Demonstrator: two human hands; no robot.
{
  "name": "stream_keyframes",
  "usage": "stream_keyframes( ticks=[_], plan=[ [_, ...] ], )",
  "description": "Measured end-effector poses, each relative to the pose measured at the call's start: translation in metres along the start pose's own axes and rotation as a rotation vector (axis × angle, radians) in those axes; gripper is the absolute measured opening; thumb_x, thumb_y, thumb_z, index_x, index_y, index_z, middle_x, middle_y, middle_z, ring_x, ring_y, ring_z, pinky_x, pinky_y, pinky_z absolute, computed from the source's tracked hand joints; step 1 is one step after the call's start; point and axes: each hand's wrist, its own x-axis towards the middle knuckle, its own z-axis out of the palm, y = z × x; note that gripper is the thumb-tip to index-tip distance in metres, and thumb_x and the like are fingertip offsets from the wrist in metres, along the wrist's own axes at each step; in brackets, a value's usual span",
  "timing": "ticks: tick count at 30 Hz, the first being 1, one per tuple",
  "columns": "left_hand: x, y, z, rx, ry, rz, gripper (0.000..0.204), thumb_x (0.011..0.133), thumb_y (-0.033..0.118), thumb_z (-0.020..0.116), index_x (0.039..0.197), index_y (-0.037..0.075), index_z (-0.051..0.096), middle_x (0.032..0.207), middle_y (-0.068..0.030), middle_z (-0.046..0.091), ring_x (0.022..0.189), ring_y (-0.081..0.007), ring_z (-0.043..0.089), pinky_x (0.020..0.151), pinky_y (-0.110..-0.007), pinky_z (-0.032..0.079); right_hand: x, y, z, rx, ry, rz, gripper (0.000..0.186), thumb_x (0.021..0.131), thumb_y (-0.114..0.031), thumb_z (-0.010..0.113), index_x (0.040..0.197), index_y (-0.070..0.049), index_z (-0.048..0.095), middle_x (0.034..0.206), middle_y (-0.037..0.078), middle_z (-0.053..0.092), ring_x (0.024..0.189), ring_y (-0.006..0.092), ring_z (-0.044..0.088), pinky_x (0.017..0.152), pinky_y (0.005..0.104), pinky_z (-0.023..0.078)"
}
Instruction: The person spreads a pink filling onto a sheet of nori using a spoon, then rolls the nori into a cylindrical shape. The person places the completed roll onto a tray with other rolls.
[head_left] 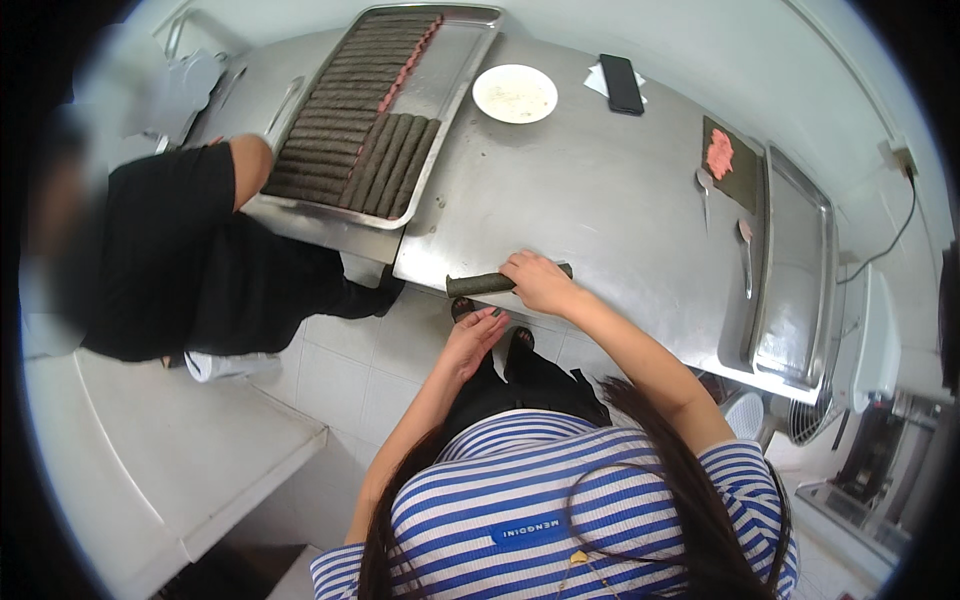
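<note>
A dark green seaweed roll (pixel 478 285) lies along the front edge of the steel table. My right hand (pixel 540 282) is closed over its right part, the fingers curled on top and hiding that stretch. Just off the table edge, below the roll, is my left hand (pixel 472 343), palm turned up. Its fingertips pinch a small dark green piece (pixel 497 312) that looks like a seaweed scrap. Farther right on the table, a flat seaweed sheet (pixel 738 185) carries a smear of pink paste (pixel 719 155).
Rows of seaweed rolls (pixel 340 110) fill much of a metal tray (pixel 470 40) at back left. A white bowl (pixel 514 94), black phone (pixel 622 84) and two spoons (pixel 705 190) sit on the table (pixel 590 180). An empty-looking tray (pixel 795 270) stands right. Another person (pixel 180 240) works at left.
</note>
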Motion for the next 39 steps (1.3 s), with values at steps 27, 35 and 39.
stream_keyframes(
  ticks=[27, 35, 39],
  plan=[
    [-0.012, -0.013, 0.03, -0.179, 0.087, 0.262, 0.037, 0.093, 0.015, 0.062, 0.123, 0.004, 0.044, 0.121, -0.0086, 0.055, 0.115, -0.0202, 0.055, 0.101, -0.036, 0.044, -0.018, 0.002, -0.013, 0.424, -0.034, -0.203, 0.035, 0.073, -0.007, 0.068, 0.105, -0.005, 0.055, 0.101, 0.014, 0.061, 0.098, 0.0331, 0.057, 0.086, 0.0406, 0.047],
    [0.002, 0.047, 0.034, -0.065, 0.028, 0.254, 0.042, 0.094, 0.017, 0.061, 0.127, 0.004, 0.041, 0.121, -0.0106, 0.055, 0.112, -0.0214, 0.057, 0.098, -0.035, 0.046, 0.009, 0.002, -0.025, 0.479, 0.151, -0.07, 0.032, 0.072, -0.01, 0.066, 0.102, -0.005, 0.056, 0.094, 0.015, 0.062, 0.093, 0.0342, 0.059, 0.082, 0.0422, 0.048],
    [0.015, 0.102, 0.043, -0.001, -0.065, 0.26, 0.04, 0.097, 0.017, 0.055, 0.131, 0.005, 0.037, 0.122, -0.0134, 0.056, 0.113, -0.0244, 0.059, 0.097, -0.034, 0.049, 0.039, 0.003, -0.054, 0.568, 0.245, 0.112, 0.031, 0.073, -0.009, 0.067, 0.101, -0.003, 0.057, 0.091, 0.014, 0.066, 0.086, 0.0314, 0.064, 0.079, 0.0394, 0.05]
  ],
)
